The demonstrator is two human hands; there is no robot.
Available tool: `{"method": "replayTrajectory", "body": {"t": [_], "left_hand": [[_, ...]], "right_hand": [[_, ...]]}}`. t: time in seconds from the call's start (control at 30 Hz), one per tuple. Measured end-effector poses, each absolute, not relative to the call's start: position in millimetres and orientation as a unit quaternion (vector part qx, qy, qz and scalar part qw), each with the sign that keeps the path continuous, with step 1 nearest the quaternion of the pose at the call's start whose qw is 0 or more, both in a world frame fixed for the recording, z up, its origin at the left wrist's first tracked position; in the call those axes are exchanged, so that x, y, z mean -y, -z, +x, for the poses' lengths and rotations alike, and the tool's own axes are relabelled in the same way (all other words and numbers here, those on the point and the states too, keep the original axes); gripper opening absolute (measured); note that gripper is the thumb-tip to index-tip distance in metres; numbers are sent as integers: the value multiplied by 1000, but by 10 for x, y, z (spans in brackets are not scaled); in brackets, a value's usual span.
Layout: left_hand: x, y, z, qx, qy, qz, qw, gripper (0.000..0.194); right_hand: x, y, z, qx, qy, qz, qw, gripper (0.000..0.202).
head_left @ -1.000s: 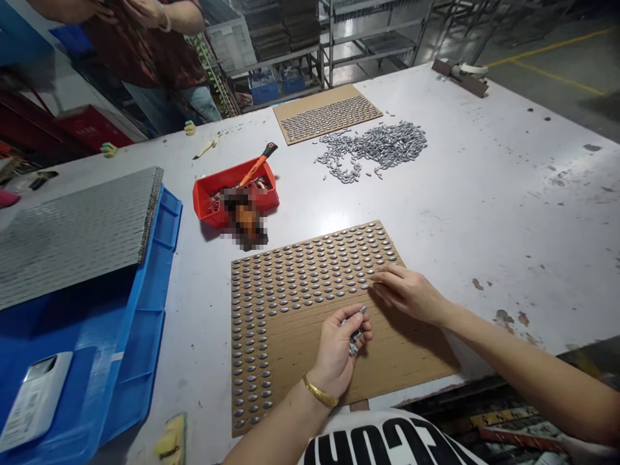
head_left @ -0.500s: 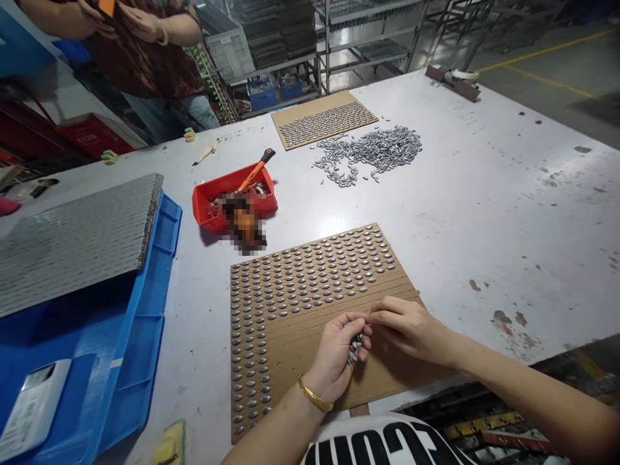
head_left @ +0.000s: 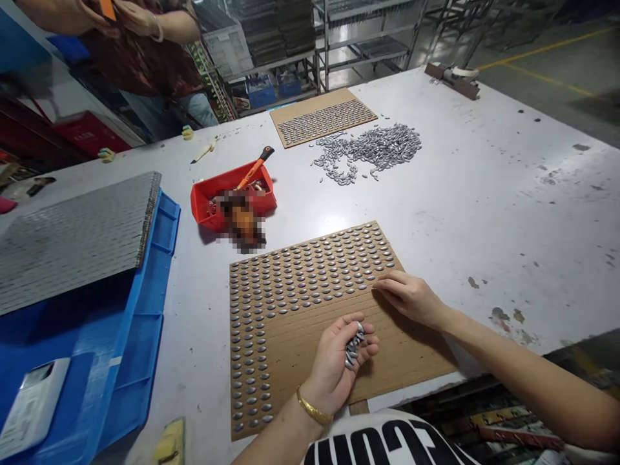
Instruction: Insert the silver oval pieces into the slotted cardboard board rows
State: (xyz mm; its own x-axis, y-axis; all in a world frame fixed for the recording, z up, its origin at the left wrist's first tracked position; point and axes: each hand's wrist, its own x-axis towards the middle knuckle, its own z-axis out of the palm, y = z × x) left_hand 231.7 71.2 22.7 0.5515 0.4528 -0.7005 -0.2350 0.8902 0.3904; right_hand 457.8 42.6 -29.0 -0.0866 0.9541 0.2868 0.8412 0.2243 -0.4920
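My left hand (head_left: 341, 355), palm up with curled fingers, cradles a small heap of grey metal pieces (head_left: 354, 345) over the lower middle of a brown cardboard sheet (head_left: 310, 342). Rows of oval grey pieces (head_left: 300, 271) cover the sheet's upper part and its left side. My right hand (head_left: 407, 296) is at the sheet's right, fingertips pinched together at the end of the lowest long row. Whatever lies between those fingertips is too small to make out. Farther back, a loose pile of grey pieces (head_left: 387, 145) lies on the white table (head_left: 484, 213).
A red bin (head_left: 206, 194) with an orange-handled tool (head_left: 254, 169) stands left of centre. At the left is a blue crate (head_left: 140, 349) with a grey stack (head_left: 77, 232) on it. A second cardboard sheet (head_left: 317, 102) lies at the back. A person (head_left: 145, 71) stands at the far left.
My right hand has moved from beside my left hand up to the row's right end. The fingers of my left hand have opened a little, showing more of the pieces.
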Motion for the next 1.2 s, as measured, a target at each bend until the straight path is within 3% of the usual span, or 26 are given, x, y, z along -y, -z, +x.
{"method": "replayTrajectory", "body": {"t": [0.53,0.87,1.03,1.2], "left_hand": [[-717,-179,2426,-438,-212,154,860,21],[-745,-217,2453,-431,-228,163,857,18],[-724,-189,2470,-434,-224,191,851,17],[-709,-170,2499,-444,-202,186,853,16]], "right_hand": [[-518,267,4567,789,-27,-595,149,24],[-331,-138,4225,691,-283,-564,352,22],[-335,-219,4203,703,-365,-517,323,21],[-295,-203,4275,752,-305,-518,270,15]]}}
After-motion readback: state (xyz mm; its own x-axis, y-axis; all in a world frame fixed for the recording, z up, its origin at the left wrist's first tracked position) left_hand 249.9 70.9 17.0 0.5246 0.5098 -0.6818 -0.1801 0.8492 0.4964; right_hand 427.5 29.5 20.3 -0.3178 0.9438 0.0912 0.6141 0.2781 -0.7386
